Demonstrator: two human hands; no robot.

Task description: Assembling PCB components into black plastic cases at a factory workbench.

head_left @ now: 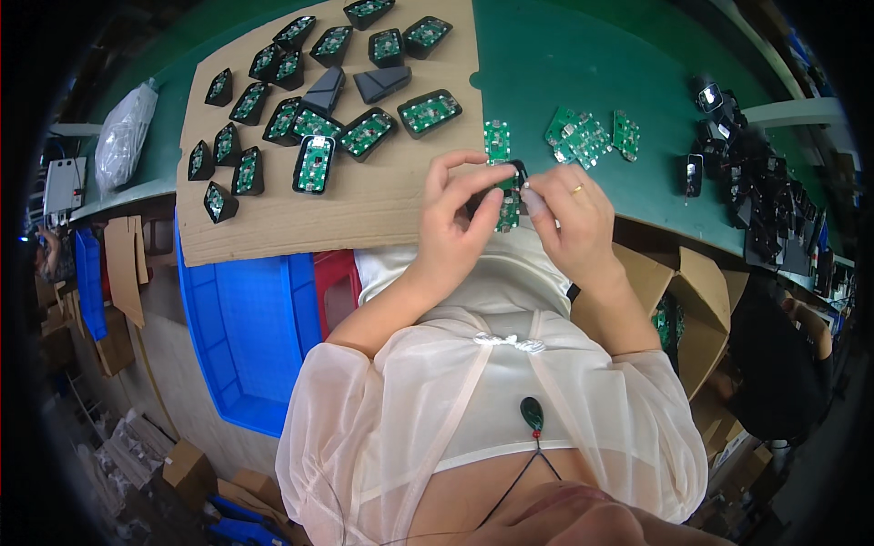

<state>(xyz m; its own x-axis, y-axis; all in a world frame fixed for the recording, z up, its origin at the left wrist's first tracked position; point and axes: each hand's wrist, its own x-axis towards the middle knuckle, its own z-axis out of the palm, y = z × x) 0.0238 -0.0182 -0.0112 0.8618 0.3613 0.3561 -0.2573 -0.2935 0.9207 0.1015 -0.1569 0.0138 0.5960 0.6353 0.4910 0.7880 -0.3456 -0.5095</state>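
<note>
Just past the table's front edge, my left hand [455, 217] is closed round a small black plastic housing [520, 170], mostly hidden by the fingers. My right hand [577, 218], with a ring on one finger, meets it from the right. Its thumb and fingertips are pinched together at the housing's edge, and what lies between them is too small to tell. Beneath and between the hands lie green circuit boards [497, 136], partly covered. To the right sits a loose pile of similar boards [579, 138], with one more board [626, 136] beside it.
Left, a cardboard sheet [300, 223] carries many black housings with boards inside [368, 133] and two dark closed ones [382, 84]. At right are heaped black housings [728, 146]. A blue bin [246, 328] and an open carton [696, 300] stand below the green table [674, 205].
</note>
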